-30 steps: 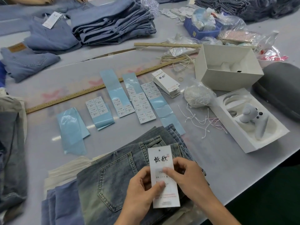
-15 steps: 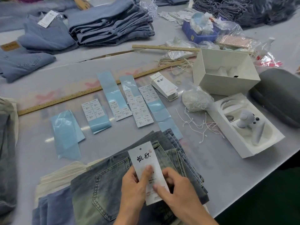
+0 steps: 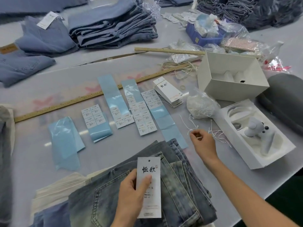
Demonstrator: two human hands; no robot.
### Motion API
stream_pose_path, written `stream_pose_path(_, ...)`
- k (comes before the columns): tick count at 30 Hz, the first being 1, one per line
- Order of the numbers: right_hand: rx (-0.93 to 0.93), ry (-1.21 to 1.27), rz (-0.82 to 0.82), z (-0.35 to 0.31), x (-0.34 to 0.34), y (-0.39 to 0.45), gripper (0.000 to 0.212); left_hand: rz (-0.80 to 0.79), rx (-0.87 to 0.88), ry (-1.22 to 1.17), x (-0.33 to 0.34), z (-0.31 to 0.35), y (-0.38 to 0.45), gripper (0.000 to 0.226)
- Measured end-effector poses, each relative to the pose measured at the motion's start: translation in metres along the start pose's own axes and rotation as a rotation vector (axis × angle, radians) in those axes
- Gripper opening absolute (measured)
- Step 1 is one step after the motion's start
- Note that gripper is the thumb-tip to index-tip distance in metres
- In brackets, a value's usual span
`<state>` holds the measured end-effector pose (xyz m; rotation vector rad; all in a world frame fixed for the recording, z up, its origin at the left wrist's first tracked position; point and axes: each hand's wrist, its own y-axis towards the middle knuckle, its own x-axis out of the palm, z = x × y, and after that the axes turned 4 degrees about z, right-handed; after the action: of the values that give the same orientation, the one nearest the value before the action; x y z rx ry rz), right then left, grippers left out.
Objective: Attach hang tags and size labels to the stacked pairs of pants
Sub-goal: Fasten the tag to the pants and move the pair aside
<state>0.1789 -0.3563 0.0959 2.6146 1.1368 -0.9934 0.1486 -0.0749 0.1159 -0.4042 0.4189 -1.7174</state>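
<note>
My left hand [image 3: 131, 192] holds a white hang tag [image 3: 148, 171] with black brush characters upright over the stacked washed-denim pants [image 3: 177, 190] at the near table edge. My right hand [image 3: 202, 142] is out to the right of the pants and pinches a white string [image 3: 191, 128] from the loose strings [image 3: 216, 133] on the table. Blue backing strips with white size labels [image 3: 144, 115] lie in a row beyond the pants. A stack of spare hang tags [image 3: 168, 90] sits behind them.
A white box with a grey controller [image 3: 255, 133] and an open white box [image 3: 229, 77] stand to the right, beside a bag of strings [image 3: 201, 105]. A long wooden ruler [image 3: 78, 100] crosses the table. Folded jeans stacks [image 3: 111, 27] lie at the back.
My right hand let go of the tag and moved right to the loose strings, pinching one. My left hand keeps the tag, now held upright.
</note>
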Motion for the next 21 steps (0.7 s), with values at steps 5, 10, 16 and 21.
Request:
stream_pose_path(5, 0.023, -0.197, 0.01, 0.019, 0.036, 0.088, 0.016, 0.029, -0.015, 0.006, -0.002, 0.005, 0.005, 0.024)
stream_pose_path(10, 0.036, -0.252, -0.015, 0.005, 0.08, 0.133, 0.038, 0.003, -0.046, -0.022, -0.009, -0.001, 0.012, 0.015)
stream_pose_path(16, 0.08, -0.307, 0.046, 0.004, 0.101, 0.148, 0.009, 0.087, -0.062, 0.011, -0.024, -0.003, 0.025, 0.011)
stream_pose_path(21, -0.006, -0.217, 0.046, -0.011, 0.089, 0.123, 0.01, 0.15, -0.009, -0.048, -0.027, 0.002, 0.029, 0.019)
